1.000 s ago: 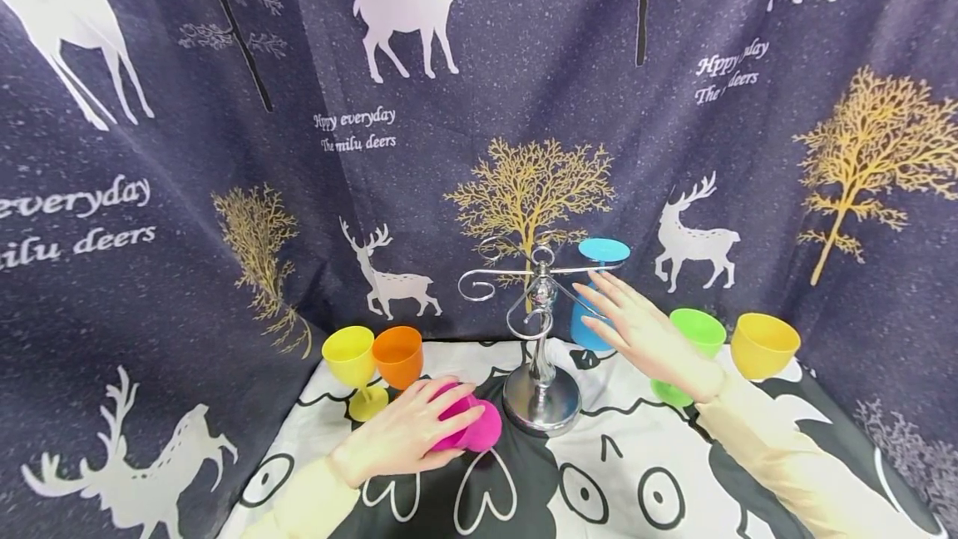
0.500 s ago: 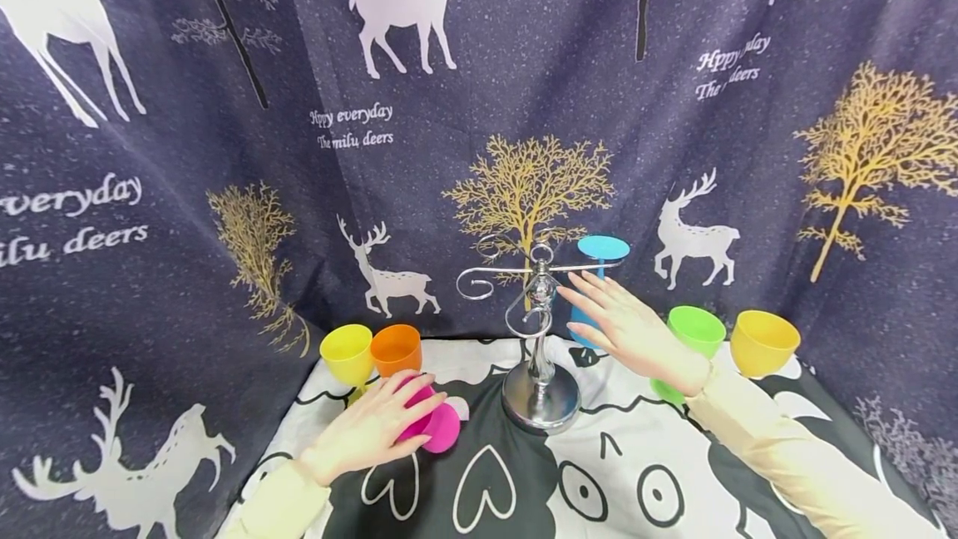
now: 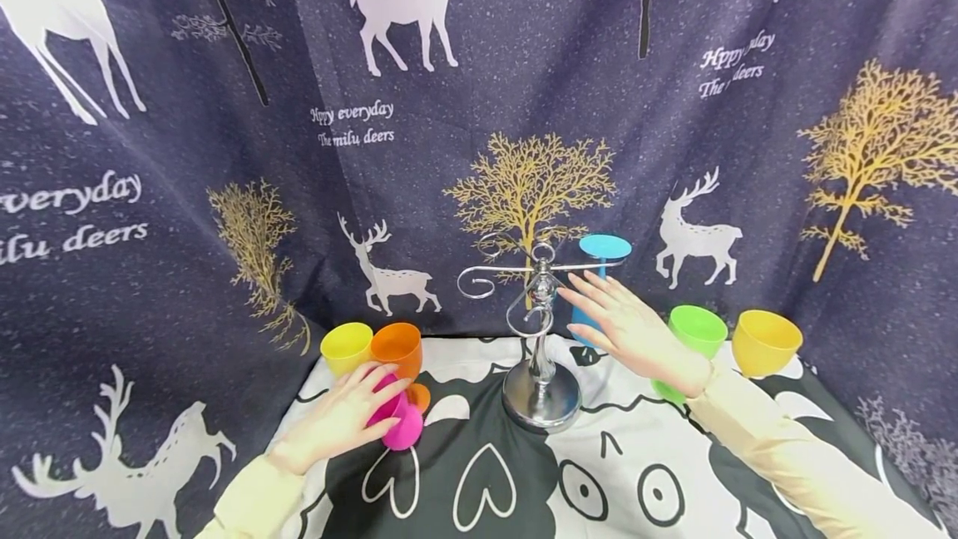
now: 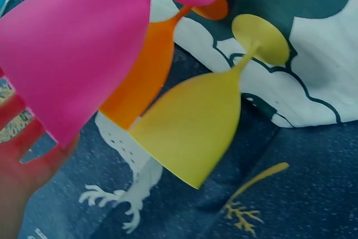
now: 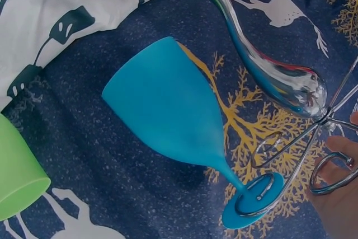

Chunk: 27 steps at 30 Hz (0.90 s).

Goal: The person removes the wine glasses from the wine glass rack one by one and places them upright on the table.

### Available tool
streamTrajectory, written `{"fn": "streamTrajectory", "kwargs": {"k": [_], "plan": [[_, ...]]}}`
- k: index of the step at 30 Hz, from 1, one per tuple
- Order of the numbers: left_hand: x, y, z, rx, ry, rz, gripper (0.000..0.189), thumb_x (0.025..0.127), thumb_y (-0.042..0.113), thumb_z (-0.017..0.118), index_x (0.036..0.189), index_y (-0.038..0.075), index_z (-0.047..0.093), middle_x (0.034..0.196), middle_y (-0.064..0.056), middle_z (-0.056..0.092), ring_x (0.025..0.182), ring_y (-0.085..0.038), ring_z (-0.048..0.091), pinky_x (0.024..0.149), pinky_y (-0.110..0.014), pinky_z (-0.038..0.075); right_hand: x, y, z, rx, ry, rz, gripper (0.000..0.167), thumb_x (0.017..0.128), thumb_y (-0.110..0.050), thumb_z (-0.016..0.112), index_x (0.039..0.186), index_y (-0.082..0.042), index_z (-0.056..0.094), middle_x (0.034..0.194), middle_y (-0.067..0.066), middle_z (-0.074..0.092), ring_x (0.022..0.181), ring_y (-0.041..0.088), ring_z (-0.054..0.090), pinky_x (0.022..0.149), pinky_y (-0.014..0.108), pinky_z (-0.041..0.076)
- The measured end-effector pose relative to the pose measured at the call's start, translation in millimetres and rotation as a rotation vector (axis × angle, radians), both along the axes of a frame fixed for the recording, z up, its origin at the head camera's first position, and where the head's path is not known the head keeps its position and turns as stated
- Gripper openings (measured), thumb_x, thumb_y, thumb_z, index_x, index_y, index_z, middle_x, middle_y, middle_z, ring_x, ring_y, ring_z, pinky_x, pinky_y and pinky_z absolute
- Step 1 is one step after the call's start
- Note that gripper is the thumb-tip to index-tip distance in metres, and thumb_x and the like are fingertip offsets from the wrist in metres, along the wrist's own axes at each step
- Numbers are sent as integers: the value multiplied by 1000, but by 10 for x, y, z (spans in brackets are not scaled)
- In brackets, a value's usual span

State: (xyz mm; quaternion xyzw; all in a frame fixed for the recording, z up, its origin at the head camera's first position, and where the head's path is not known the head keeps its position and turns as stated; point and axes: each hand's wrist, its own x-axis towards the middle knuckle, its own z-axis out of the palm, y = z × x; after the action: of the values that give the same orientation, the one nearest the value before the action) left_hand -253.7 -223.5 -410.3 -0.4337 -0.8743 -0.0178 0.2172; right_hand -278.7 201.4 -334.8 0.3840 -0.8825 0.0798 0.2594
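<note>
My left hand (image 3: 337, 421) holds a pink goblet (image 3: 405, 429) by its bowl; the fingers lie across it, and its foot points toward the table. Close behind stand an orange goblet (image 3: 400, 346) and a yellow goblet (image 3: 347, 343), both upright. In the left wrist view the pink bowl (image 4: 72, 43) partly covers the orange one. A blue goblet (image 5: 168, 102) hangs upside down by its foot on a hook of the chrome stand (image 3: 542, 398). My right hand (image 3: 636, 333), fingers fairly straight, is at the stand's curled arms, in front of the blue bowl; contact is unclear.
A green goblet (image 3: 696, 329) and an amber goblet (image 3: 767, 341) stand at the back right, the green one partly behind my right forearm. A dark curtain (image 3: 479, 65) with printed deer rises behind the patterned cloth (image 3: 621, 472). Other stand hooks curl out leftward and forward.
My left hand has carried the pink goblet leftward, away from the stand, to just in front of the orange and yellow goblets. The right hand shifted slightly left, then stayed.
</note>
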Motion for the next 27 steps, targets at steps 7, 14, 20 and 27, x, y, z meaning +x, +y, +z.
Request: {"fn": "streamTrajectory", "kwargs": {"k": [7,14,20,27], "plan": [[-62,-132,-31,26,-13,23,48,78,36,67,116,7,61,112,-14,52,106,-38,44,86,-54,36,2,5,-27,-1,0,-1,53,94,-38,45,138,-9,38,139,16,33,129,32,23,104,42,11],[-105,-255,-11,15,-51,103,48,79,41,65,114,7,62,113,-12,51,105,-35,44,78,-52,42,-9,8,-35,-8,15,3,53,94,-38,45,138,-10,38,138,15,34,128,33,24,103,43,13],[-97,-337,20,-1,-55,149,44,75,34,70,109,6,63,104,-12,51,98,-35,46,80,-50,42,2,3,-34,-13,15,9,53,94,-38,46,137,-8,39,137,16,35,127,34,25,103,43,13],[-47,-411,39,-20,-132,310,40,77,35,68,104,7,63,102,-9,50,92,-33,47,65,-48,46,-16,-5,-23,-7,24,5,53,94,-38,45,137,-9,39,137,17,35,128,33,25,103,43,13]]}}
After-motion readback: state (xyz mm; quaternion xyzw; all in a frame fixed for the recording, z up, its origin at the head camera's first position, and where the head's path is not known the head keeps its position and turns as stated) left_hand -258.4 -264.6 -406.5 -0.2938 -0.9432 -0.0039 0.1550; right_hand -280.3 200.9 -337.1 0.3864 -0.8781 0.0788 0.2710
